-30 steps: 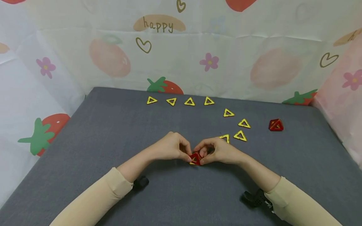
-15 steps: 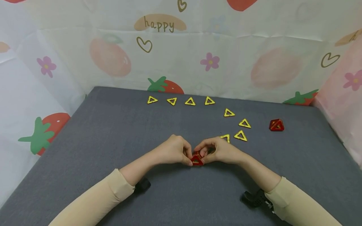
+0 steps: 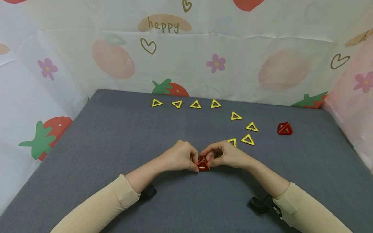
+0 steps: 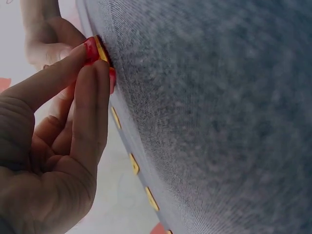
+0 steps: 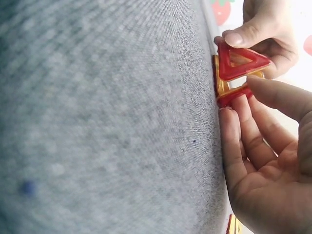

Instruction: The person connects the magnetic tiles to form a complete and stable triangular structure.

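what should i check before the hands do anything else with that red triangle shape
1. Left hand pinches the red triangle piece: ok.
2. Right hand holds its other side: ok.
3. Piece rests on the grey table, a yellow tile under it in the right wrist view: ok.
4. All red tiles seated edge to edge: cannot tell, fingers hide the joints.
5. Loose yellow triangles lie apart from both hands: ok.
6. Finished red pyramid stands well off to the right: ok.
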{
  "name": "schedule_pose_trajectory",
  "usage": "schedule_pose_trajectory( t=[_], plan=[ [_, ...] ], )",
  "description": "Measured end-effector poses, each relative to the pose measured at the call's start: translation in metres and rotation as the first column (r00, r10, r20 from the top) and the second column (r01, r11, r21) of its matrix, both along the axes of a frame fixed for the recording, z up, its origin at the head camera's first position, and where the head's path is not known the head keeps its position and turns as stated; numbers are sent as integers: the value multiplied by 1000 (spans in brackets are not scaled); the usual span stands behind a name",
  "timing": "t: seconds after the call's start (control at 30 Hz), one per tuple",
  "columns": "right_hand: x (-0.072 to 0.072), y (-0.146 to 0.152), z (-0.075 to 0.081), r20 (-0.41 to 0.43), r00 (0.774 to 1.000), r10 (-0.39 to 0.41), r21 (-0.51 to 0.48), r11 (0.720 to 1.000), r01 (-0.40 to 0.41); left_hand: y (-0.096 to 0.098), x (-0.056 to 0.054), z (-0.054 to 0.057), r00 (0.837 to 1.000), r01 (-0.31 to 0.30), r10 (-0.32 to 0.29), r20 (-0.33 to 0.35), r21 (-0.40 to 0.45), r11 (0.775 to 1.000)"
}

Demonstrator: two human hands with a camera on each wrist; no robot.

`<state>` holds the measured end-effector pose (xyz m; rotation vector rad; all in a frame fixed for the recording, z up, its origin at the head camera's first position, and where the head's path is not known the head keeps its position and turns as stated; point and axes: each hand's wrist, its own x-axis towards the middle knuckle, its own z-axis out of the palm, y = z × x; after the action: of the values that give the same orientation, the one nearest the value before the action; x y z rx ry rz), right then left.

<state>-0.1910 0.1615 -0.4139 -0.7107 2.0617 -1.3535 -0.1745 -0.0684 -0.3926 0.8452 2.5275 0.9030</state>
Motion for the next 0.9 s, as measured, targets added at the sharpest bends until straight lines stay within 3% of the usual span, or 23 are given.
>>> schedule_pose_trajectory(
  t=[0.17, 0.43, 0.9],
  plan=[
    [0, 0, 0, 0, 1000, -12, 15, 1000, 12, 1, 0, -2, 1000, -5, 5, -20, -4, 1000],
    [-1, 1, -1, -8, 1000, -8, 15, 1000, 8, -1, -3, -4, 1000, -9, 8, 14, 48, 999],
    [0, 1, -1, 33, 999, -9, -5, 1000, 9, 0, -4, -7, 1000, -26, 25, 15, 92, 995]
  ],
)
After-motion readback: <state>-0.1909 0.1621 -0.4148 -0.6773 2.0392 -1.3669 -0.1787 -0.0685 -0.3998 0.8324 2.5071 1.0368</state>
